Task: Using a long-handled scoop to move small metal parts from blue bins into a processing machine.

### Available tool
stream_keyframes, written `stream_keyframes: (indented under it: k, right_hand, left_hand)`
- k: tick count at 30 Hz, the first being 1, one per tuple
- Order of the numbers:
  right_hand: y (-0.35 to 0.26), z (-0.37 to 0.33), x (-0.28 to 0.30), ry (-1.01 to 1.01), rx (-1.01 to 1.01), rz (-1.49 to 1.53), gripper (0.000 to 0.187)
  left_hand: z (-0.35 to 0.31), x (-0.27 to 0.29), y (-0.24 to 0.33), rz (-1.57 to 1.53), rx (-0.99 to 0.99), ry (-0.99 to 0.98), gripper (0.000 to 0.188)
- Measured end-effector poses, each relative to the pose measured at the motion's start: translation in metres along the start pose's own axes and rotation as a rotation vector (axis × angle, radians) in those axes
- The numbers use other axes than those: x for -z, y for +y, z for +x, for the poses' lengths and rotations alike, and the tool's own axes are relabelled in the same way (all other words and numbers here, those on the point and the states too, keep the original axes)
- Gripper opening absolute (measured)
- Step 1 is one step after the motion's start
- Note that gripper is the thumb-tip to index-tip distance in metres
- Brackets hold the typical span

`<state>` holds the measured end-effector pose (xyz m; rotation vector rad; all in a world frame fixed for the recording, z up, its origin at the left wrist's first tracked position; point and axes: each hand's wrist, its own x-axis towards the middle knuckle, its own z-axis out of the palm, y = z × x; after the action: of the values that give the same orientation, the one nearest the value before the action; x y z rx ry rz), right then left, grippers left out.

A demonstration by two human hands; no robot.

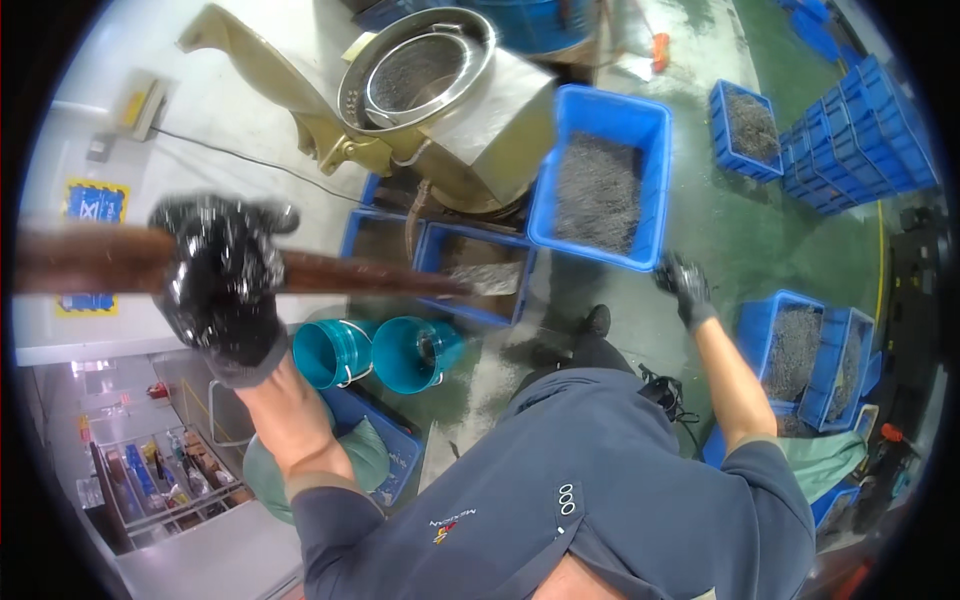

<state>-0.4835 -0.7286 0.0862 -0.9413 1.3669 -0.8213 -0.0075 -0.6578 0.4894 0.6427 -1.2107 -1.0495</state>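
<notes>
While the left hand (222, 283), gloved black, clenches a long wooden handle (330, 272) that reaches down into a low blue crate (470, 275), the right hand (686, 285) hangs free, fingers loosely spread, likely for balance, near the full bin (600, 180).

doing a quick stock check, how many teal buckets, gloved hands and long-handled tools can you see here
teal buckets: 2
gloved hands, left hand and right hand: 2
long-handled tool, gripped by the left hand: 1
total: 5
</notes>
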Motion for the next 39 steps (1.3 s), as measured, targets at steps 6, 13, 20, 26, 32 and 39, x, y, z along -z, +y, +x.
stream_keyframes:
  k: [6, 13, 20, 26, 32, 39]
  right_hand:
    - [-0.201, -0.003, -0.048, -0.257, 0.639, -0.146, 0.048]
    - [-0.332, 0.033, -0.060, -0.716, 0.768, 0.351, 0.051]
    - [-0.452, 0.122, -0.013, -0.169, 1.841, -0.597, 0.041]
    - [-0.385, 0.293, 0.003, -0.302, 1.379, -0.495, 0.029]
    - [-0.374, 0.177, -0.016, -0.539, 0.218, 0.021, 0.047]
    - [-0.291, 0.099, -0.054, -0.480, 0.982, -0.176, 0.032]
  left_hand:
    - [0.064, -0.069, -0.075, 0.264, -0.220, 0.045, 0.021]
    - [0.121, -0.154, -0.216, -0.231, 0.064, -0.156, 0.027]
    - [0.187, -0.157, -0.420, 0.307, 0.385, -0.192, 0.021]
    - [0.192, -0.159, -0.570, 0.301, 0.605, -0.224, 0.031]
    - [0.132, -0.154, -0.537, 0.552, 0.571, -0.147, 0.040]
    - [0.025, -0.130, -0.537, 0.807, 0.251, -0.284, 0.063]
